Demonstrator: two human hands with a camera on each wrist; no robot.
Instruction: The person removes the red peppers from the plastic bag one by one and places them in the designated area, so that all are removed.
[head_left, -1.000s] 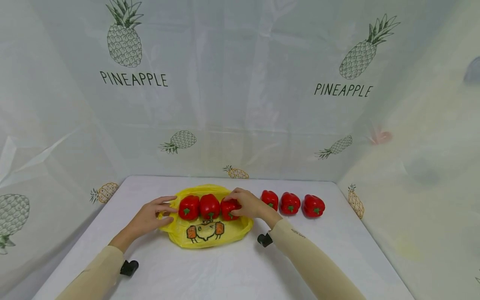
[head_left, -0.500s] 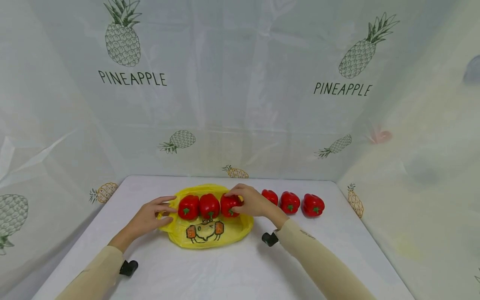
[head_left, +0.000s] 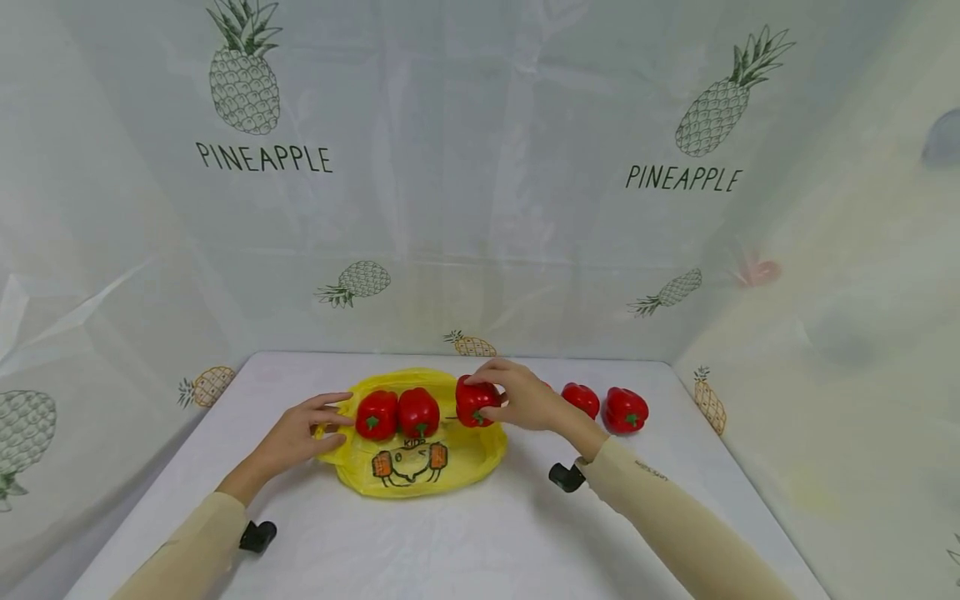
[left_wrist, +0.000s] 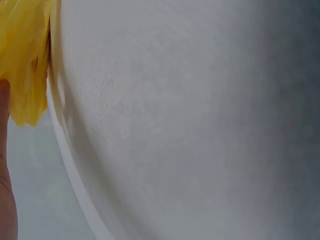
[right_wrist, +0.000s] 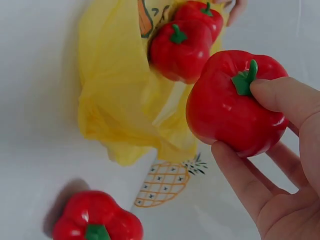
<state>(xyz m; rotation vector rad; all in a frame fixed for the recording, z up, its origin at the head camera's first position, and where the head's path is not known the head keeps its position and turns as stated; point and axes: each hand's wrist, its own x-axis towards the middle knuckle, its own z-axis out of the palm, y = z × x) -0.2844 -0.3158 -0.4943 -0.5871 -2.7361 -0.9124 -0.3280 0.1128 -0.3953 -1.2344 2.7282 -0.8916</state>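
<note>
A red bell pepper [head_left: 474, 403] with a green stem is held in my right hand [head_left: 528, 402], thumb by the stem and fingers beneath it in the right wrist view. It overlaps the right end of a yellow plastic bag [head_left: 468, 462], which lies flat and bears a cartoon face. Two more red peppers, a left one [head_left: 377, 415] and a middle one [head_left: 418, 412], sit side by side on the bag. At the bag's left end rests my left hand [head_left: 300, 431], its fingers loosely extended over the gathered yellow plastic [left_wrist: 27, 60].
Right of the bag, two red peppers, a nearer one [head_left: 580, 397] and a farther-right one [head_left: 627, 411], stand on the white table [head_left: 390, 550]; a third is mostly behind my right hand. A pineapple-print sheet [head_left: 480, 208] hangs behind the table.
My right hand has lifted the third pepper from beside the two on the bag and carried it up and rightward. The left hand and the bag have stayed put.
</note>
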